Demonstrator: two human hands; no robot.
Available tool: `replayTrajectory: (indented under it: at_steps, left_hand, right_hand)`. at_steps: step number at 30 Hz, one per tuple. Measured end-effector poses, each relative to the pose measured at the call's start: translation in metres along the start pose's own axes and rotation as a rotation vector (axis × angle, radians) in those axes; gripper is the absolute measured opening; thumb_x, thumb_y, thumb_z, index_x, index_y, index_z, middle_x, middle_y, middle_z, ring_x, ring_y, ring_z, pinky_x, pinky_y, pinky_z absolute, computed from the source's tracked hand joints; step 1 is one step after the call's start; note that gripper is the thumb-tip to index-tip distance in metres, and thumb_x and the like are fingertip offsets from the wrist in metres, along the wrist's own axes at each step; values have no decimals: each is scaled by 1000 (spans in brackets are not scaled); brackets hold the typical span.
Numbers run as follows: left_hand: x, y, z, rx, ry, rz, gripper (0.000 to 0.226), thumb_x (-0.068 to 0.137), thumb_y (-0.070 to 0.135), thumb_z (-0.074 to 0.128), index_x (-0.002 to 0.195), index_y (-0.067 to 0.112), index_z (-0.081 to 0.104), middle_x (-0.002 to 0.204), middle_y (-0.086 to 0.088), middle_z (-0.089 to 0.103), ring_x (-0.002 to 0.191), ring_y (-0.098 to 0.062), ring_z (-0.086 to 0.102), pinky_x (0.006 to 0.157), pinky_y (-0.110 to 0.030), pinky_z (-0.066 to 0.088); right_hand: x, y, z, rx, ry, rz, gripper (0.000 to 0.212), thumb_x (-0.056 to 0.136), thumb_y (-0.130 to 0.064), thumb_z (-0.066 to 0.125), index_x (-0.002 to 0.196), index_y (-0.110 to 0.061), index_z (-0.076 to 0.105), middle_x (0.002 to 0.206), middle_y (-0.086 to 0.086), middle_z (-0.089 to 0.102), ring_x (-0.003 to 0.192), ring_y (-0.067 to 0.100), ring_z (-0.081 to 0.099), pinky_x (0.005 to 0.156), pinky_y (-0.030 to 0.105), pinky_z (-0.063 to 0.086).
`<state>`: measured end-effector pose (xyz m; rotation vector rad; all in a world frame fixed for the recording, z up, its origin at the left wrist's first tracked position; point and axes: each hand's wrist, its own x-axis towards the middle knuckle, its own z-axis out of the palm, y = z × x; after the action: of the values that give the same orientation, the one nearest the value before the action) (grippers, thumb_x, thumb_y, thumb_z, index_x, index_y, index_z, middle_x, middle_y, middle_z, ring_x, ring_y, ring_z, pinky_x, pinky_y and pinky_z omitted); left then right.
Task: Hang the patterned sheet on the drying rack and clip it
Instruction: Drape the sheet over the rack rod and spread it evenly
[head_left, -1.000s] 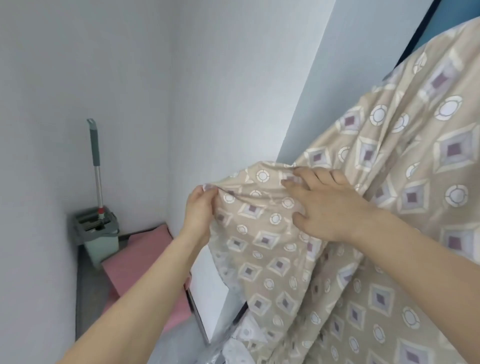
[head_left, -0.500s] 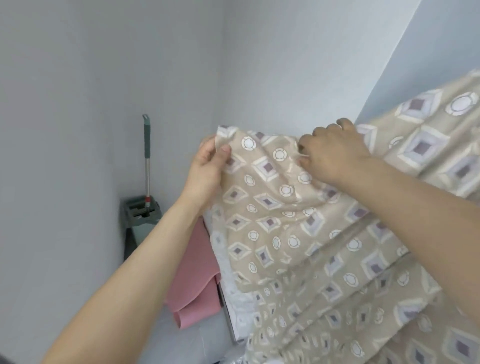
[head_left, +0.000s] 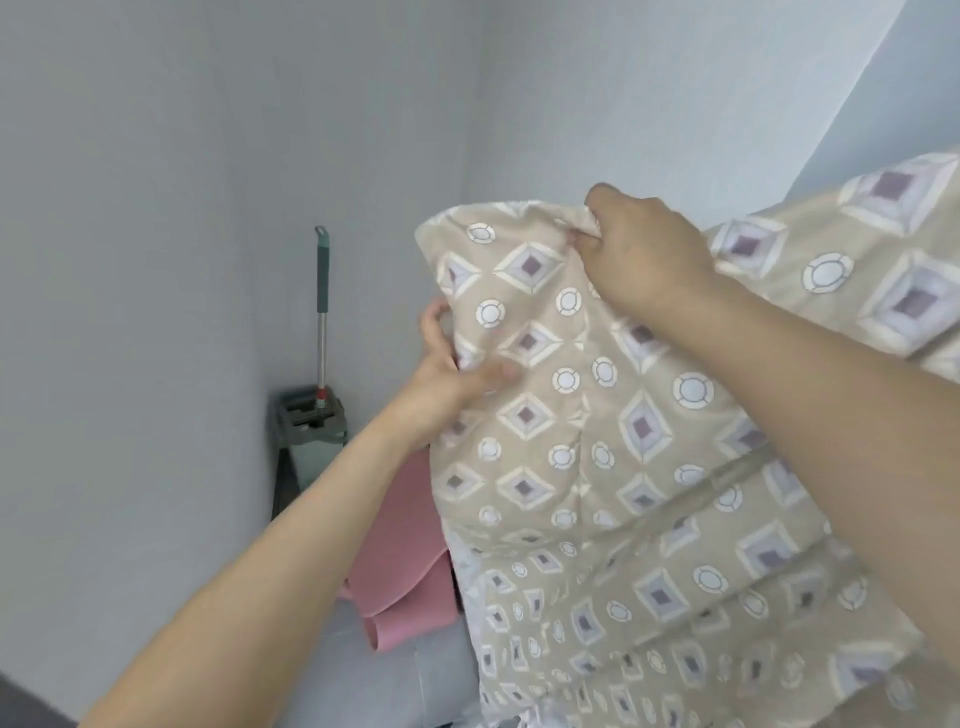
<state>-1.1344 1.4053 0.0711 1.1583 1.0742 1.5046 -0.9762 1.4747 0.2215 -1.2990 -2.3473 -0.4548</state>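
Right hand (head_left: 647, 249) pinches top edge of patterned sheet (head_left: 597, 441), fabric bunched in fist. Left hand (head_left: 452, 374) grips sheet's left edge lower down, thumb on front. Mop (head_left: 321, 312) upright in bucket (head_left: 310, 421) at wall corner. Pink mat (head_left: 400, 551) beside.

Both bare forearms reach up and forward. The left hand (head_left: 447, 374), lower and to the left, pinches with thumb over fingers; the right hand (head_left: 647, 249), higher, is clenched knuckles-up in a closed fist.
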Motion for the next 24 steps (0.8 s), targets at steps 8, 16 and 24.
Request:
replayTrajectory:
  at_steps: [8,16,24]
  left_hand:
    - [65,-14,-35,151,749,73,26,82,-3,38,70,16,52,69,-3,56,63,-17,50,58,-29,43]
    - [72,-36,-8,411,542,-133,18,92,9,42,84,10,59,80,-9,63,70,-23,62,62,-23,54]
    - [53,-15,5,582,278,-272,32,88,6,62,72,25,42,74,8,50,61,-2,47,57,-14,47]
  right_hand:
    - [-31,10,15,-274,231,-306,21,91,-19,55,105,-4,52,87,21,60,79,40,59,64,43,37]
    - [-61,12,23,-373,243,-432,23,73,-13,71,89,-7,55,71,13,58,66,33,56,64,40,41]
    - [-85,21,12,-403,217,-397,18,78,-17,64,91,-7,57,78,14,57,75,35,56,76,44,41]
